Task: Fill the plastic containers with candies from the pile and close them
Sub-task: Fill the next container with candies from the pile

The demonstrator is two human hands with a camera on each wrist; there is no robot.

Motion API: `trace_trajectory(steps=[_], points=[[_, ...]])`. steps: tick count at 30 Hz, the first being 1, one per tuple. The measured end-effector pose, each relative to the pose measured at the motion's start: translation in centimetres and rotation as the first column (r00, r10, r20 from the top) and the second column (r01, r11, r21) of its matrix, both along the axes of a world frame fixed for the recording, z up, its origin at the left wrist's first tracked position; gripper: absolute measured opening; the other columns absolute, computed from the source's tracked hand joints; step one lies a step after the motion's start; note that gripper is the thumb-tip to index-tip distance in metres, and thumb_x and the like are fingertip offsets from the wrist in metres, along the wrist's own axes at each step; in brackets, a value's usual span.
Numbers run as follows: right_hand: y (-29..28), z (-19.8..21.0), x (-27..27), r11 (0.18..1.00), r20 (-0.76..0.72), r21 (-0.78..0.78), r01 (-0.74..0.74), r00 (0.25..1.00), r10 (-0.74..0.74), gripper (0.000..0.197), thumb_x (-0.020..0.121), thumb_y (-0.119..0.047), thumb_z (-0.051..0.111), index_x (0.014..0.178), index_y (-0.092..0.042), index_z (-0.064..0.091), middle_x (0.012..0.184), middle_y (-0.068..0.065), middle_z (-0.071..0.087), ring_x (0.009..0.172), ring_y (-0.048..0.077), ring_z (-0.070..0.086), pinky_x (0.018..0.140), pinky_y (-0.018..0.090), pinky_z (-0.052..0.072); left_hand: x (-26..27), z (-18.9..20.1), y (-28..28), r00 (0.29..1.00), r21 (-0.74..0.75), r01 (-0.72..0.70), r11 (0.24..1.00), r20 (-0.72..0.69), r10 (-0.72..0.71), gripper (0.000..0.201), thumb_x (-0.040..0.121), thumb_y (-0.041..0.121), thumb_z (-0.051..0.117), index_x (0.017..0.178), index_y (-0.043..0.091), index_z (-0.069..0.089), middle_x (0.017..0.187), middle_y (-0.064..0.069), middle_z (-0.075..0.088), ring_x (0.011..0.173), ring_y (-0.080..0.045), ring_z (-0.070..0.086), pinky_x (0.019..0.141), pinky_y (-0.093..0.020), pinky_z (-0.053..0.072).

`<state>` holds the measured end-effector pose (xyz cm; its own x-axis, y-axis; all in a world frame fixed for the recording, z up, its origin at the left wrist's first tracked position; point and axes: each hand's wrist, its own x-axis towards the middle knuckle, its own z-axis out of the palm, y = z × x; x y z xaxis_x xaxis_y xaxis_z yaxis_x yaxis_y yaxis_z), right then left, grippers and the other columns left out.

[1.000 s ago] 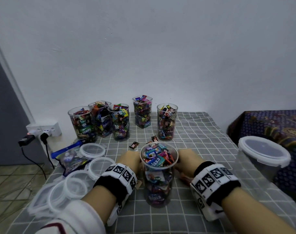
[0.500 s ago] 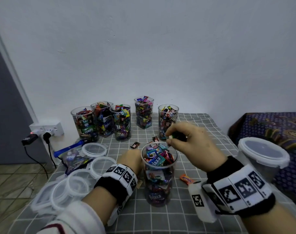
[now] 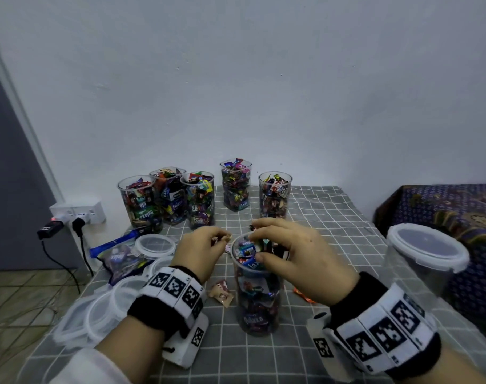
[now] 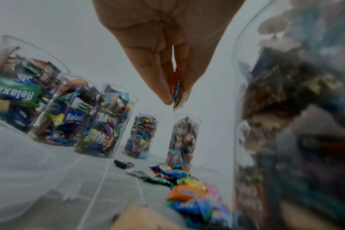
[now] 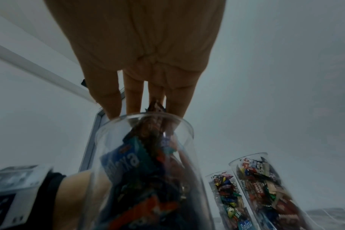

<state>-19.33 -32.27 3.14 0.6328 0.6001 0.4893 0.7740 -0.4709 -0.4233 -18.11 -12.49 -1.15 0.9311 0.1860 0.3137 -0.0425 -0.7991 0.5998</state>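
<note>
Fingertips point(image 4: 168, 91) of the left hand point(image 3: 200, 252) are pinching a wrapped candy point(image 4: 176, 88) beside the near-full container point(image 3: 257, 284) while the right hand point(image 3: 300, 259) is lowering another candy point(image 5: 155, 107) past the rim, best released low so nothing is spilling.
</note>
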Motion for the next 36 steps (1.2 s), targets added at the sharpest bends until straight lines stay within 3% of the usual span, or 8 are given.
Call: trace_trajectory(steps=[4, 7, 13, 17, 22, 31, 34, 36], points=[[-0.4, -0.3, -0.5, 1.0, -0.024, -0.009, 0.028, 0.999, -0.028, 0.049, 0.081, -0.043, 0.053, 0.128, -0.029, 0.055, 0.135, -0.014, 0.05, 0.12, -0.011, 0.036, 0.098, 0.003, 0.022, -0.3, 1.4, 0.2, 0.991, -0.12, 0.0, 0.993, 0.133, 0.016, 0.013, 0.089, 0.02, 0.062, 0.097, 0.017, 0.072, 0.082, 0.004, 0.067, 0.072, -0.009, 0.06, 0.074, -0.03, 0.052], [-0.9, -0.9, -0.7, 0.996, -0.158, 0.065, 0.062, 0.986, -0.051, 0.062, 0.077, -0.05, 0.06, 0.134, -0.042, 0.034, 0.131, -0.027, 0.038, 0.118, -0.015, 0.029, 0.096, -0.002, 0.022, -0.8, 2.5, -0.1, 0.974, -0.192, 0.054, 0.98, 0.225, -0.009, 0.011, 0.087, 0.017, 0.064, 0.094, 0.018, 0.073, 0.079, 0.005, 0.068, 0.07, -0.004, 0.061, 0.069, -0.027, 0.054], [-1.5, -3.7, -0.2, 0.975, -0.51, 0.195, 0.108, 0.86, 0.007, 0.117, 0.052, -0.063, 0.074, 0.148, -0.033, 0.013, 0.143, -0.02, 0.032, 0.131, -0.002, 0.033, 0.109, 0.022, 0.027, -2.2, 4.2, -1.9, 0.939, -0.227, 0.215, 0.95, 0.315, -0.137, 0.015, 0.086, 0.01, 0.065, 0.094, 0.02, 0.072, 0.083, 0.014, 0.066, 0.075, -0.004, 0.061, 0.069, -0.02, 0.053], [-1.5, -5.0, -0.3, 0.948, -0.586, 0.301, 0.104, 0.805, 0.097, 0.085, 0.064, -0.035, 0.083, 0.128, -0.045, 0.028, 0.125, -0.025, 0.05, 0.115, -0.012, 0.048, 0.102, 0.016, 0.038, -2.9, 4.2, -3.2, 0.931, -0.132, 0.287, 0.949, 0.273, -0.243, 0.019, 0.086, 0.012, 0.064, 0.097, 0.026, 0.072, 0.088, 0.017, 0.065, 0.079, 0.0, 0.06, 0.072, -0.013, 0.049], [-1.4, -5.5, -0.4, 0.913, -0.589, 0.39, 0.119, 0.795, 0.148, 0.07, 0.074, -0.009, 0.077, 0.127, -0.033, 0.038, 0.121, -0.011, 0.059, 0.112, -0.002, 0.056, 0.099, 0.028, 0.047, -3.4, 3.9, -3.8, 0.915, -0.093, 0.361, 0.928, 0.228, -0.333, 0.024, 0.085, 0.015, 0.066, 0.106, 0.026, 0.071, 0.089, 0.018, 0.065, 0.087, 0.003, 0.061, 0.082, -0.022, 0.051], [-1.6, -6.5, -0.7, 0.934, -0.567, 0.33, 0.136, 0.82, 0.081, 0.075, 0.064, -0.049, 0.074, 0.13, -0.036, 0.041, 0.125, -0.022, 0.055, 0.119, -0.005, 0.048, 0.098, 0.027, 0.042, -3.9, 3.0, -3.4, 0.932, -0.33, 0.315, 0.89, 0.283, -0.225, 0.028, 0.076, 0.045, 0.058, 0.103, 0.049, 0.059, 0.099, 0.029, 0.062, 0.104, 0.001, 0.058, 0.091, -0.038, 0.052], [-2.2, -7.1, -1.1, 0.96, -0.546, 0.205, 0.19, 0.836, -0.049, 0.08, 0.065, -0.055, 0.068, 0.136, -0.033, 0.037, 0.131, -0.02, 0.048, 0.123, -0.005, 0.042, 0.099, 0.022, 0.037, -4.0, 1.7, -3.1, 0.958, -0.374, 0.286, 0.882, 0.143, -0.25, 0.059, 0.063, 0.067, 0.057, 0.119, 0.051, 0.047, 0.123, 0.018, 0.053, 0.118, 0.002, 0.047, 0.101, -0.036, 0.044], [-2.9, -7.3, -1.5, 0.966, -0.537, 0.109, 0.232, 0.832, -0.139, 0.076, 0.077, -0.048, 0.069, 0.14, -0.029, 0.032, 0.134, -0.018, 0.039, 0.123, -0.001, 0.039, 0.099, 0.02, 0.033, -4.1, 0.9, -3.3, 0.954, -0.409, 0.284, 0.867, 0.033, -0.297, 0.088, 0.054, 0.072, 0.058, 0.134, 0.045, 0.035, 0.138, 0.014, 0.043, 0.118, 0.007, 0.042, 0.1, -0.024, 0.039]])
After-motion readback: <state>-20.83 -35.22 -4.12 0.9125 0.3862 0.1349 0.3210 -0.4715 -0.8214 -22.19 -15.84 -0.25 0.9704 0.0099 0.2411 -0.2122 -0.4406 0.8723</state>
